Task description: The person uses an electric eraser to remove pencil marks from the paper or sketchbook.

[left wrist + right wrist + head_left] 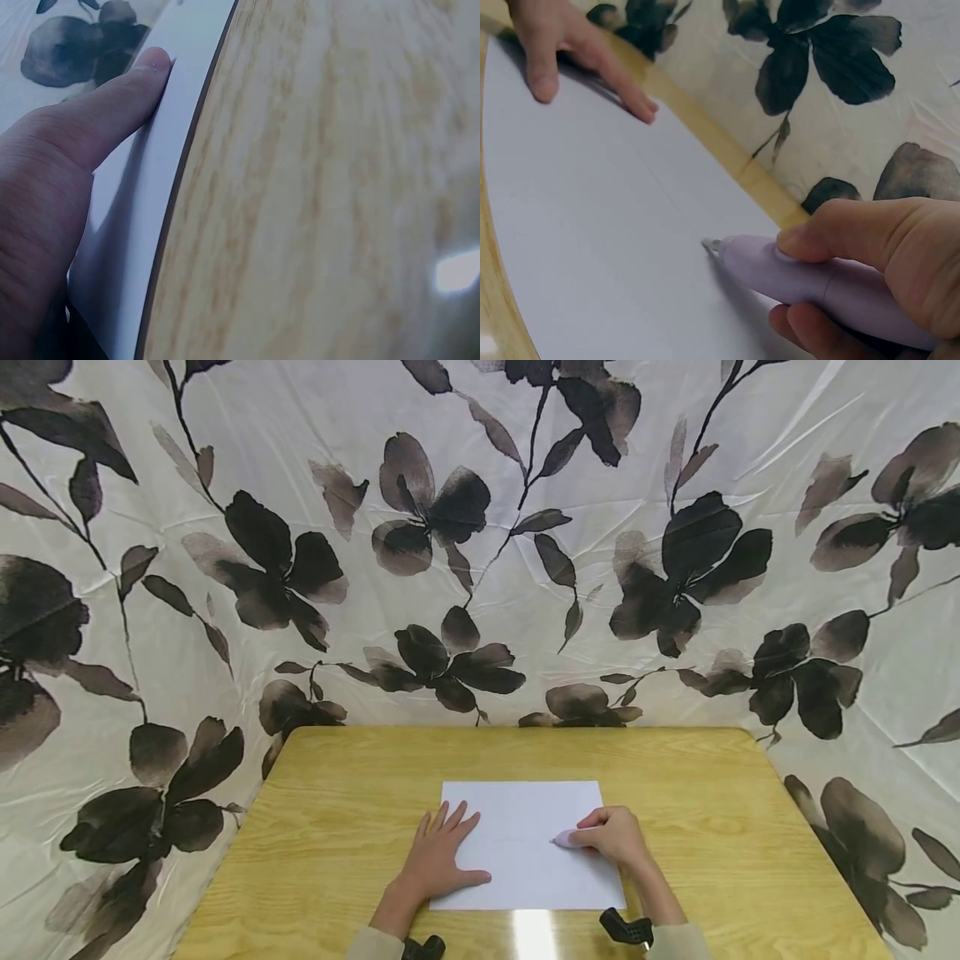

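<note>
A white sheet of paper [525, 881] lies on the wooden table. My left hand [437, 858] rests on its left part with fingers spread, the thumb pointing inward near the front edge. In the left wrist view that thumb [112, 112] lies along the paper beside its edge. My right hand [621, 839] holds a thick lavender pen-shaped tool [787, 274] with a small metal tip, thumb on one side and fingers curled beneath. The tip is at the paper's surface, right of the middle. A faint line [667, 189] runs across the sheet up to the tip.
The yellow wood-grain table [337, 802] extends around the paper on all sides. A pale cloth [555, 635] with dark flowers hangs behind and beside it. Black straps with small devices [626, 928] sit at both wrists. Light glares off the table's front [534, 935].
</note>
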Demonstrator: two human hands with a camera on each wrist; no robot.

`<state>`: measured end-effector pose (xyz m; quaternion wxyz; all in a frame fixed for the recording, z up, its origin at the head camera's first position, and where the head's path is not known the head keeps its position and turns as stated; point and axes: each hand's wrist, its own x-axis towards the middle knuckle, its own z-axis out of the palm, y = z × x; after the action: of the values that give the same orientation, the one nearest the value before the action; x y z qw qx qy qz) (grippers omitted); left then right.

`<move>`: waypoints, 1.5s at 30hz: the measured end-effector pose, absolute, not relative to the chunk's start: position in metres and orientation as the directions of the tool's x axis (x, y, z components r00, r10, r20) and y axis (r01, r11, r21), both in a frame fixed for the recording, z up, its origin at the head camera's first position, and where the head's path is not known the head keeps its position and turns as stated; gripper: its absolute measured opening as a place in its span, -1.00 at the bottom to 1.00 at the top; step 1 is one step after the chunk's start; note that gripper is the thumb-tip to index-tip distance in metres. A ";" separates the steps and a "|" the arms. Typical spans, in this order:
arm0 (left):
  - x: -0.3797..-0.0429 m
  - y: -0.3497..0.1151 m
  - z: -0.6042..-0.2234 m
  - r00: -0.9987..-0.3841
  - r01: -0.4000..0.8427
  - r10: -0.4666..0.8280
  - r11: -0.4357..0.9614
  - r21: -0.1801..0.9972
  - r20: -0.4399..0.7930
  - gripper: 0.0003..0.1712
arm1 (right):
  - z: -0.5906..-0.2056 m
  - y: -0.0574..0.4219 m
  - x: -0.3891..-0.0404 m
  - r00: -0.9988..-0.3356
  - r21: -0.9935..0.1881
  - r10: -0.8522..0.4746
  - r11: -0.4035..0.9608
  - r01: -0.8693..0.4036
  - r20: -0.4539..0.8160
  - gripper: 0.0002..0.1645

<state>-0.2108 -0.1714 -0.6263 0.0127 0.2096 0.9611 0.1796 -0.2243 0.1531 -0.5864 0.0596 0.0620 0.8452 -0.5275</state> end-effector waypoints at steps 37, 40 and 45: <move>-0.210 -0.172 -0.629 -0.917 0.386 0.397 0.852 0.353 0.044 0.16 | -0.590 0.151 -0.225 -0.990 -0.886 0.048 0.441 0.142 -0.135 -0.73; -0.210 -0.172 -0.630 -0.916 0.389 0.399 0.851 0.352 0.046 0.16 | -0.590 0.150 -0.225 -0.989 -0.887 0.050 0.439 0.146 -0.138 -0.74; -0.211 -0.172 -0.631 -0.914 0.391 0.404 0.850 0.352 0.040 0.16 | -0.589 0.150 -0.225 -0.989 -0.888 0.054 0.435 0.150 -0.141 -0.74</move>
<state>-0.2111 -0.1720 -0.6306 0.0178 0.2067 0.9617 0.1792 -0.2247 0.1499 -0.5893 0.0456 0.0601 0.8458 -0.5281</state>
